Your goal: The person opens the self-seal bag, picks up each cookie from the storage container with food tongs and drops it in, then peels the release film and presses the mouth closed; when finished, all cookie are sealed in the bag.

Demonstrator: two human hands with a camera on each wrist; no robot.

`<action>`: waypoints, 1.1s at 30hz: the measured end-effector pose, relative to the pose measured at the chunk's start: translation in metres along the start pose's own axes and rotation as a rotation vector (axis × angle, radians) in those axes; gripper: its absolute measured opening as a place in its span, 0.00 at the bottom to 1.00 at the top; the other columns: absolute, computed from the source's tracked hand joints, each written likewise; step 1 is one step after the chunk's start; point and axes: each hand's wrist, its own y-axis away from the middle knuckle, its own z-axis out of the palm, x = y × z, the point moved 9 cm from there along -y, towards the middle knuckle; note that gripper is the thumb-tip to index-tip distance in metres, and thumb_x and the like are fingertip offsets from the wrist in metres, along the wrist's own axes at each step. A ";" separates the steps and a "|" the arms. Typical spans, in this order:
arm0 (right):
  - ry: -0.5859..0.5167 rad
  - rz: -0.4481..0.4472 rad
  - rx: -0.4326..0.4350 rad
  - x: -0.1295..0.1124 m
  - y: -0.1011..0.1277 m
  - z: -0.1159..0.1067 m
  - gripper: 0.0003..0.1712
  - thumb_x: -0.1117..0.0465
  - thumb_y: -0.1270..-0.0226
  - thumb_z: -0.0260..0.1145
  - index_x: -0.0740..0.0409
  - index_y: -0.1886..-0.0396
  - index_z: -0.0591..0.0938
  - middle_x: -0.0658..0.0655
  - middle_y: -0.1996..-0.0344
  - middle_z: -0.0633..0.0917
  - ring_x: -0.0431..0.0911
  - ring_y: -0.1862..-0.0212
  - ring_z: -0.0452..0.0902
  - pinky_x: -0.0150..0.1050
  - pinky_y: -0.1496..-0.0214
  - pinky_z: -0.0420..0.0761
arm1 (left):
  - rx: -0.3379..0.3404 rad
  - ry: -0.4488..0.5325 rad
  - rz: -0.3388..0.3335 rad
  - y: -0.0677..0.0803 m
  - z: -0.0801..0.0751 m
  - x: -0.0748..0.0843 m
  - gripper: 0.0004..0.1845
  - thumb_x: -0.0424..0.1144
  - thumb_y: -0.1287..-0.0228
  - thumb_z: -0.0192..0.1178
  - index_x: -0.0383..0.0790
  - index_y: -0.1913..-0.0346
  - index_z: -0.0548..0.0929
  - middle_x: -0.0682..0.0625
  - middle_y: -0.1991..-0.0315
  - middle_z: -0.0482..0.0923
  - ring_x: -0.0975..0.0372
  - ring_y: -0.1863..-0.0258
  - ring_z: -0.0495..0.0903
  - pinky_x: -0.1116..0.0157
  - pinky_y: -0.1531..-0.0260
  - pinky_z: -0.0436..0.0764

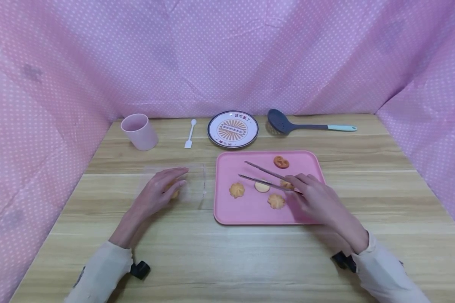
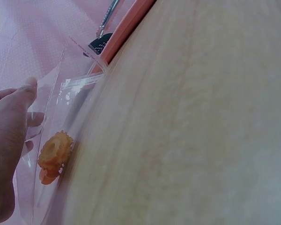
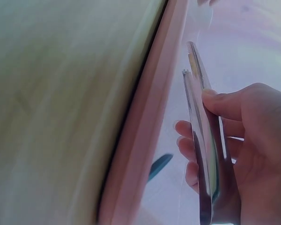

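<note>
My left hand (image 1: 161, 189) pinches a clear plastic bag (image 1: 195, 183) left of the tray. Through its film shows a flower-shaped cookie (image 2: 56, 150), with another orange-brown piece partly hidden under it. With my right hand (image 1: 314, 195) I grip metal tongs (image 3: 203, 136) over the pink tray (image 1: 246, 216); their tips stand apart, and nothing is between them. Below the tongs lie a pale round cookie (image 1: 262, 187) and a flower-shaped cookie (image 1: 287, 184) partly covered by my fingers. Two more flower-shaped cookies (image 1: 236, 190) and a pretzel (image 1: 281, 162) are on the tray.
Along the back of the wooden table (image 1: 227, 261) stand a pink cup (image 1: 140, 132), a small white spatula (image 1: 190, 134), a patterned plate (image 1: 233, 129) and a dark skimmer (image 1: 282, 122) with a mint handle end. Pink dotted cloth (image 1: 227, 54) encloses the back and sides.
</note>
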 end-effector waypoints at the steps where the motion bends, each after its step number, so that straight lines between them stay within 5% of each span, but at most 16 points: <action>1: 0.006 0.013 -0.002 0.003 0.003 -0.001 0.22 0.73 0.37 0.73 0.64 0.43 0.84 0.62 0.55 0.86 0.56 0.57 0.82 0.52 0.60 0.87 | 0.000 0.000 0.002 0.000 0.000 0.000 0.20 0.30 0.27 0.64 0.36 0.35 0.82 0.43 0.37 0.81 0.47 0.35 0.77 0.45 0.34 0.73; 15: 0.028 0.083 0.051 0.035 0.029 -0.021 0.25 0.70 0.37 0.74 0.68 0.40 0.82 0.64 0.57 0.84 0.59 0.58 0.80 0.57 0.65 0.84 | 0.006 -0.005 0.004 0.000 0.000 0.002 0.20 0.31 0.27 0.65 0.37 0.35 0.82 0.43 0.36 0.81 0.47 0.35 0.77 0.44 0.34 0.73; 33: 0.032 0.132 0.070 0.062 0.042 -0.026 0.25 0.70 0.37 0.75 0.72 0.41 0.81 0.69 0.54 0.84 0.65 0.54 0.82 0.65 0.60 0.84 | 0.006 -0.006 -0.005 0.001 -0.001 0.002 0.20 0.31 0.27 0.65 0.37 0.35 0.82 0.43 0.36 0.81 0.47 0.35 0.77 0.44 0.34 0.73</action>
